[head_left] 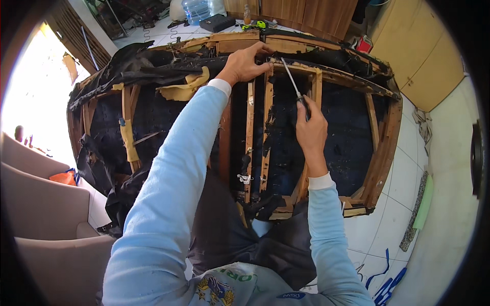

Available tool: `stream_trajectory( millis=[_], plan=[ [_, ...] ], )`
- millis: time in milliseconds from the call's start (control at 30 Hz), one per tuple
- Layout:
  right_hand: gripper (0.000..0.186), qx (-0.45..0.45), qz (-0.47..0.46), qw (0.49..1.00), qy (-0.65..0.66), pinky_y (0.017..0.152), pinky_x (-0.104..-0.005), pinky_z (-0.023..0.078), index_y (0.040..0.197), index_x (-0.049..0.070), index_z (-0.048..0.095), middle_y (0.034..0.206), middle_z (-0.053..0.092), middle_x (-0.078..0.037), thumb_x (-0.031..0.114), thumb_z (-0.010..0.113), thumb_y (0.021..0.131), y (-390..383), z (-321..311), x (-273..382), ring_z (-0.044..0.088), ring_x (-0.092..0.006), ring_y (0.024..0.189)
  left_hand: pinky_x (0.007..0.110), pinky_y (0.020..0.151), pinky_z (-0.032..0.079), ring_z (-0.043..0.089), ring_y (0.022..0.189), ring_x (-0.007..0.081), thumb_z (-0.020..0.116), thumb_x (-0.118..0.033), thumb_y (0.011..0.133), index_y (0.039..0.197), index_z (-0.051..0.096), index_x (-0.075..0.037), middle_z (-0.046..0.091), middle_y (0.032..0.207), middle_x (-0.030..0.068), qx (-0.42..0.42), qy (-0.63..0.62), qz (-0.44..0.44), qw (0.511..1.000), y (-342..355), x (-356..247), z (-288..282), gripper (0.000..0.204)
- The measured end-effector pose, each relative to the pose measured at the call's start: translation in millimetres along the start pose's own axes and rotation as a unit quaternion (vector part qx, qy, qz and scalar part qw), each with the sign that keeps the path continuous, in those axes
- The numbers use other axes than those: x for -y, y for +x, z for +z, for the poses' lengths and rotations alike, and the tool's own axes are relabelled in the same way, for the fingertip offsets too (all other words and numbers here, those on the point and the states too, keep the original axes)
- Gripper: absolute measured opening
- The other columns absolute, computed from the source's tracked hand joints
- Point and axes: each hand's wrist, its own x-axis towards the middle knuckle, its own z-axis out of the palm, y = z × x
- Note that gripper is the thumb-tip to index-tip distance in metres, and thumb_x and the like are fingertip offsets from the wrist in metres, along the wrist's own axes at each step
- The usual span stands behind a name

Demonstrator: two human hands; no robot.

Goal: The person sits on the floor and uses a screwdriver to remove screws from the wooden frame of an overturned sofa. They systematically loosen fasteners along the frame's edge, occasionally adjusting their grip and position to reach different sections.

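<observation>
We hold a screwdriver [295,84] in our right hand [310,130], fingers wrapped tight round its dark handle, the thin metal shaft slanting up and left so that its tip meets the far wooden rail [326,71] of an overturned sofa frame [385,143]. Our left hand [248,64] lies just left of that tip, palm down and fingers curled over the same rail, gripping the wood and the black cloth [138,64] at its edge. The two hands are near each other, the left one farther from us than the right

Below the hands run upright wooden slats [267,127], scarred and flecked with torn black lining, with dark fabric behind them. On the left part of the frame, scraps of yellow foam [184,89] cling to the wood, and loose black cloth hangs down over the left edge to the floor. The frame's right side curves round as a bare brown board

Our pale blue sleeves come in from the near edge, with white cuffs at the wrists. The frame stands on a white tiled floor [403,168]. At the near left is a beige armchair [41,204] with something orange [64,177] beside it. At the far side stand a water bottle [196,9] and wooden cupboards [423,51]. Blue strips [388,285] lie on the tiles at the near right
</observation>
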Motion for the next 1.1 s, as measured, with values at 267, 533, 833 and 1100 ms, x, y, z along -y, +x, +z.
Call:
stream_trajectory(
  millis=[267, 533, 833, 1100],
  plan=[
    [0.032, 0.018, -0.029, 0.997, -0.07, 0.082, -0.0457, 0.059, 0.134, 0.02, 0.078, 0.108, 0.072, -0.011, 0.026, 0.076, 0.102, 8, -13, 0, 0.072, -0.0348, 0.098, 0.046, 0.098, 0.06, 0.078, 0.109, 0.0345, 0.074, -0.051, 0.09, 0.132, 0.075, -0.032, 0.082, 0.123, 0.0078, -0.004, 0.024, 0.012, 1.0, -3, -7, -2, 0.045],
    [0.035, 0.002, -0.084, 0.994, -0.073, 0.081, -0.0445, 0.058, 0.135, 0.023, 0.079, 0.103, 0.069, -0.008, 0.023, 0.078, 0.101, 14, -7, -13, 0.07, -0.0316, 0.095, 0.044, 0.097, 0.06, 0.077, 0.112, 0.0326, 0.073, -0.05, 0.091, 0.138, 0.073, -0.035, 0.081, 0.124, 0.0091, 0.011, 0.031, 0.007, 0.999, -3, -4, -2, 0.049],
    [0.035, -0.005, -0.101, 0.992, -0.076, 0.081, -0.0446, 0.057, 0.135, 0.024, 0.079, 0.094, 0.061, -0.007, 0.025, 0.079, 0.1, 18, -3, -20, 0.066, -0.0295, 0.091, 0.043, 0.095, 0.06, 0.078, 0.109, 0.0319, 0.073, -0.051, 0.09, 0.137, 0.073, -0.035, 0.081, 0.126, 0.0071, 0.001, 0.025, 0.014, 1.0, -3, -4, 0, 0.049],
    [0.033, 0.066, -0.073, 0.995, -0.011, 0.083, -0.0459, 0.059, 0.134, 0.014, 0.078, 0.108, 0.078, -0.014, 0.027, 0.073, 0.105, 30, -15, -8, 0.075, -0.0377, 0.097, 0.044, 0.092, 0.061, 0.078, 0.105, 0.0339, 0.072, -0.05, 0.091, 0.136, 0.072, -0.035, 0.082, 0.127, 0.0045, -0.013, 0.055, 0.031, 0.998, -2, -1, 4, 0.048]
  ],
)
